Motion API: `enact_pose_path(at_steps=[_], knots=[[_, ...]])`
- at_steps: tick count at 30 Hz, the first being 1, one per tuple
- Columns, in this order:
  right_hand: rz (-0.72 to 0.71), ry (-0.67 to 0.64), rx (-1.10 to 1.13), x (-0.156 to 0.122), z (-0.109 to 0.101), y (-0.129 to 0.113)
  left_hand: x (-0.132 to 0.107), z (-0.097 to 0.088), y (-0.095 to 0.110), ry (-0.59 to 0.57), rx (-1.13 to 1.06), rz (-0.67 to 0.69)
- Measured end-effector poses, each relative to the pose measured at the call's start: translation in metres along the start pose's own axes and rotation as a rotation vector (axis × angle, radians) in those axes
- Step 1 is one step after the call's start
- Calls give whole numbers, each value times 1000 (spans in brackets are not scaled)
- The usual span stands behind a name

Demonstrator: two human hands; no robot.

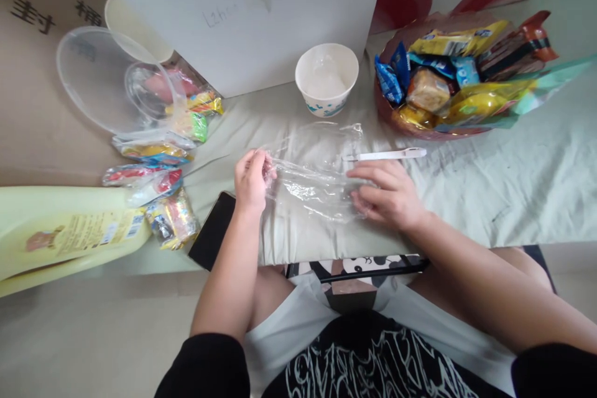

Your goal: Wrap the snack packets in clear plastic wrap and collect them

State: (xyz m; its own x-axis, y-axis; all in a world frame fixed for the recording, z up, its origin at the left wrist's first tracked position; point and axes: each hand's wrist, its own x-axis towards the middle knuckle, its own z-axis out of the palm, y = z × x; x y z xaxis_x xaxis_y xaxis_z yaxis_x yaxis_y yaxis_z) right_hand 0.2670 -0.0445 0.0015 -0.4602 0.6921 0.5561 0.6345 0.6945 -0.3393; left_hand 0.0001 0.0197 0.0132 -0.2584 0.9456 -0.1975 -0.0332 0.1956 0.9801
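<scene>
A clear plastic bag [305, 189] is stretched, wrinkled and shiny, between my two hands just above the cloth. My left hand [254, 177] is closed, with thumb and fingers pinching the bag's left edge. At the opposite end, my right hand [385, 193] has its fingers bent on the bag's right edge, the film bunched beneath them. Just beyond the right fingers lies a slim white utility knife [392, 154], its narrow tip pointing left. A white paper bowl [326, 90] with a blue pattern stands upright behind the bag.
A reddish basket [431, 132] of packaged snacks stands at the back right. Left are small wrapped snacks [172, 217], a clear plastic tub [93, 87], a yellow package [69, 230] and a black phone [212, 233]. A white box [242, 18] stands behind.
</scene>
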Motion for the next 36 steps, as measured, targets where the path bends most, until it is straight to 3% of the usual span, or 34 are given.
enact_pose_path(at_steps=[3, 11, 16, 20, 24, 27, 33, 36], knots=[[-20, -33, 128, 1, 0, -4, 1, -1, -2, -28, 43, 0], [394, 86, -5, -2, -2, 9, 7, -5, -7, -46, 157, 125], [347, 75, 72, 2, -9, 11, 3, -7, -5, -121, 177, 202], [338, 76, 160, 4, -13, 10, 0, -4, 0, -176, -55, 19], [416, 97, 198, 4, -16, 11, -2, -2, 5, -203, -44, -107], [429, 115, 196, 5, -18, 11, 0, -2, 5, -148, -50, -73], [417, 161, 163, 7, -20, 10, 10, -6, 4, 73, -152, 92], [400, 158, 150, 7, -19, 10, 10, -8, 3, 97, -189, 141]])
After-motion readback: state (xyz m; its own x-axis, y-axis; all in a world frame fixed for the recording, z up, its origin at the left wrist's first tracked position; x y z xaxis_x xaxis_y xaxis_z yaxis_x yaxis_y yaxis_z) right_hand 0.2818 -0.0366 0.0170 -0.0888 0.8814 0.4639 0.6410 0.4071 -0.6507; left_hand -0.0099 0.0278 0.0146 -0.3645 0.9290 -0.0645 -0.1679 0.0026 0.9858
